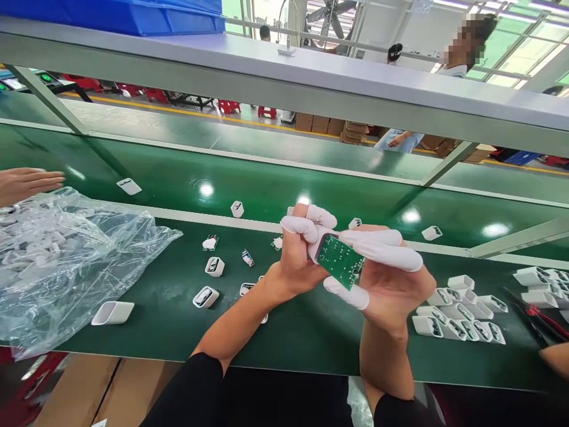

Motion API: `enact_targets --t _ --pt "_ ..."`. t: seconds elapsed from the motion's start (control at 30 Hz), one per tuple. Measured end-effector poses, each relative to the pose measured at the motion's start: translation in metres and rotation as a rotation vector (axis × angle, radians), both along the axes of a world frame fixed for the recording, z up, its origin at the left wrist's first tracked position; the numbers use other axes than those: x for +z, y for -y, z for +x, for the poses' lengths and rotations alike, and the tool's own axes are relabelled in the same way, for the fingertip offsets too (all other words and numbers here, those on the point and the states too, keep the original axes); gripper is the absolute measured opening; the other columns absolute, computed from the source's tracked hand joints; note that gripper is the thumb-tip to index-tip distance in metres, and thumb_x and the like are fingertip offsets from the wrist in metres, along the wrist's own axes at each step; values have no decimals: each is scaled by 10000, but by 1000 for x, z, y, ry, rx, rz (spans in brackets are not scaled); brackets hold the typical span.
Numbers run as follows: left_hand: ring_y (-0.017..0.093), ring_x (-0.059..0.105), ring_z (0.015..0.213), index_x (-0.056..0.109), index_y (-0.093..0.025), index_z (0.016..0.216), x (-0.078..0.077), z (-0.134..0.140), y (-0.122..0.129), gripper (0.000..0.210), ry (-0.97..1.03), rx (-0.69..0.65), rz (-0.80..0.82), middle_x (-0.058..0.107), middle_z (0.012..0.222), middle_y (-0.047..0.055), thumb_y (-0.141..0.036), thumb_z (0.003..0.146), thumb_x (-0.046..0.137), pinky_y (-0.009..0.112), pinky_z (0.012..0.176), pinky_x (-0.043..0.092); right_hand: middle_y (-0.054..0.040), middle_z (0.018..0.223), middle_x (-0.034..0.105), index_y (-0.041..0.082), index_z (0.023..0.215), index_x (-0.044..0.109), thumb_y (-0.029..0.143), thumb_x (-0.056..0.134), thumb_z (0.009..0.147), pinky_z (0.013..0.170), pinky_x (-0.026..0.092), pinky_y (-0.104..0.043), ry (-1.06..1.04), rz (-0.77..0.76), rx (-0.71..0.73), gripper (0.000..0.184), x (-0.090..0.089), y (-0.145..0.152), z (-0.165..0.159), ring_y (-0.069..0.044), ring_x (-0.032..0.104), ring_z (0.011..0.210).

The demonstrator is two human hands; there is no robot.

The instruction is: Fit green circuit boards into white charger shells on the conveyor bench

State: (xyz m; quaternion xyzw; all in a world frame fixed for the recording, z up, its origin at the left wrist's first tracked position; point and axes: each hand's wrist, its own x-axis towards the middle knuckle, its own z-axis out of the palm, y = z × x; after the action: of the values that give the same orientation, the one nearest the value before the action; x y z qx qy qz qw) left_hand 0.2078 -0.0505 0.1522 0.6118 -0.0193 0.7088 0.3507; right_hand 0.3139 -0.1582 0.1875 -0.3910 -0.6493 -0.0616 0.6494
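Between my two hands is a green circuit board (340,261), its soldered side facing me. Its upper left end meets the dark mouth of a white plastic housing (316,244), mostly covered by fingers. My left hand (302,249), with white finger cots, is closed around that housing. My right hand (384,270), also in finger cots, pinches the board by its edges between thumb and fingers. Beneath my left forearm, white housings are partly hidden. Nearby on the green bench lie a filled white housing (215,267) and a loose small board (210,242).
A clear plastic bag (146,237) of white parts covers the left side, with another person's hand (31,184) above it. Several filled housings (460,320) are grouped at right, near red-handled pliers (544,320). A shelf (355,77) crosses ahead, carrying a blue bin (133,18).
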Motion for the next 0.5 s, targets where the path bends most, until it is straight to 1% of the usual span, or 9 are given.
enact_targets --t 0.1,0.17,0.3,0.4,0.5 --pt "175 678 874 398 -296 1017 -2 -2 1 648 -41 29 -14 603 1087 12 -625 918 947 360 698 554 -43 1154 869 371 1373 787 306 1005 853 890 752 -557 -9 35 70 568 2 -1 0 -329 863 1059" --pt "177 674 872 404 -303 1032 -3 -3 2 627 -56 18 -29 596 1089 12 -625 933 933 360 694 561 -33 1185 884 370 1399 793 255 1011 842 869 748 -520 -1 56 96 608 4 -2 -1 -307 861 1066" --pt "176 661 880 440 -321 1097 -3 -3 3 536 -21 -36 -17 598 1124 18 -552 979 909 357 693 560 -18 1217 889 402 1420 791 214 1015 834 879 736 -529 -29 50 106 655 5 -3 -2 -302 852 1088" --pt "174 643 866 434 -321 1105 2 -3 4 496 -6 -45 18 590 1127 17 -482 998 890 353 669 543 -12 1205 890 418 1410 790 240 1016 841 860 732 -538 -17 31 86 637 5 -2 -2 -306 845 1070" --pt "174 637 858 430 -311 1084 8 -4 4 512 -19 -21 35 578 1108 11 -438 970 913 356 670 533 -17 1125 886 400 1356 803 251 1001 844 826 731 -527 13 20 41 569 7 -1 -2 -310 844 1031"
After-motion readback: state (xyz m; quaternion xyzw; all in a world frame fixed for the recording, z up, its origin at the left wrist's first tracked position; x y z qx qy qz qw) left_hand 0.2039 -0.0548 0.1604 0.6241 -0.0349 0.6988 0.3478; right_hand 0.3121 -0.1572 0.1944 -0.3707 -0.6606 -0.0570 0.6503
